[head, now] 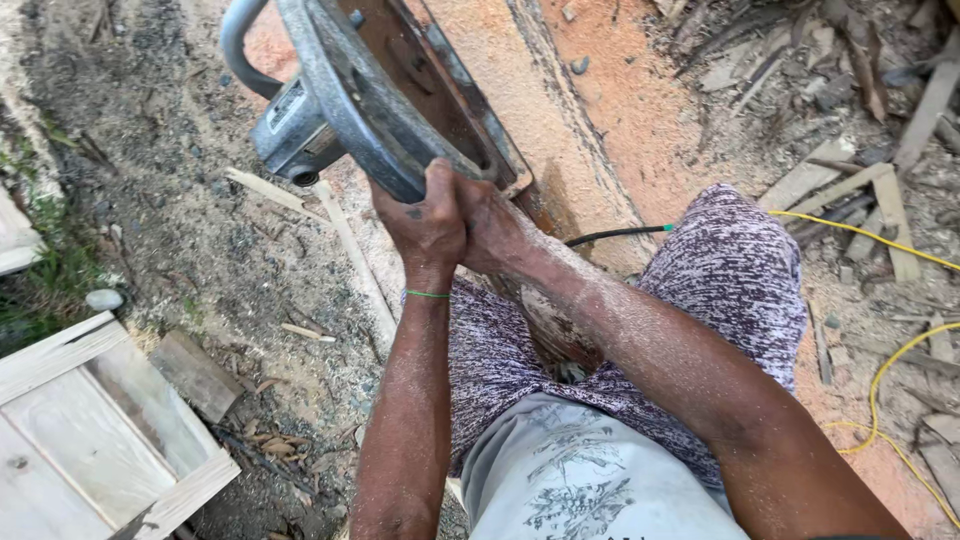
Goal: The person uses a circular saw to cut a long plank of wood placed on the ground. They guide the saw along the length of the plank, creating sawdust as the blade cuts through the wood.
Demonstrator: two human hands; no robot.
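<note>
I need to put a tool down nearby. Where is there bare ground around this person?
Bare dirt lies left of the saw, above the wooden frame. Sawdust ground beyond the knee is fairly open. The right side is crowded with wood scraps and yellow cable.

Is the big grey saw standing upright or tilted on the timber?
Tilted: the saw leans diagonally over the timber, both hands, left hand and right hand, gripping its rim.
</note>
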